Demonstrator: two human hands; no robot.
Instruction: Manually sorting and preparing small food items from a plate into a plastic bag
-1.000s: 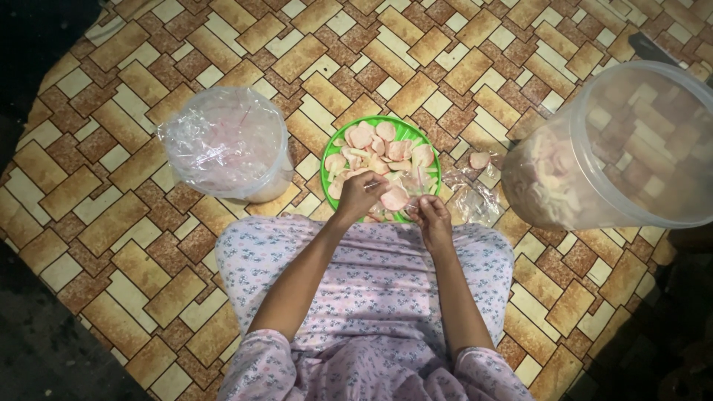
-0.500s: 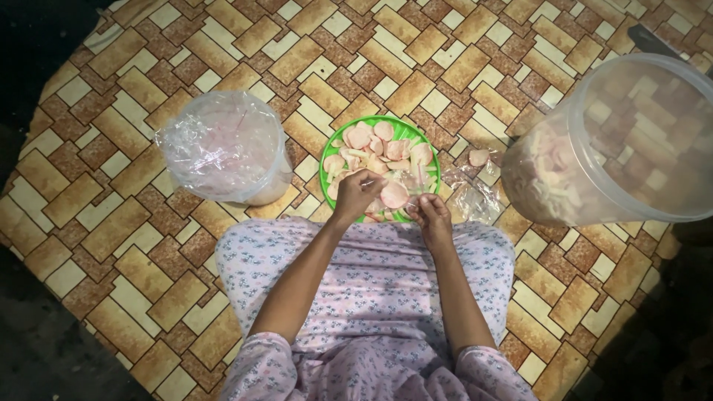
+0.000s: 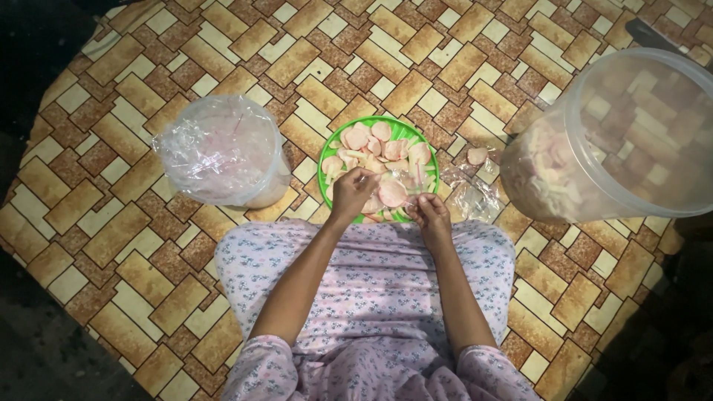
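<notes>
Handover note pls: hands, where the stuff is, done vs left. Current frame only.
Left hand: over the near-left part of the green plate, fingers pinched at a small clear plastic bag; grip contents hard to tell.
Right hand: at the plate's near rim, holding the bag's other side.
Pink crackers are spread on the plate; one cracker lies on the patterned mat to its right, beside loose clear bags.
Bag-lined tub to the left, large clear container of crackers to the right.
Done: plate loaded. Left: most crackers unbagged.
</notes>
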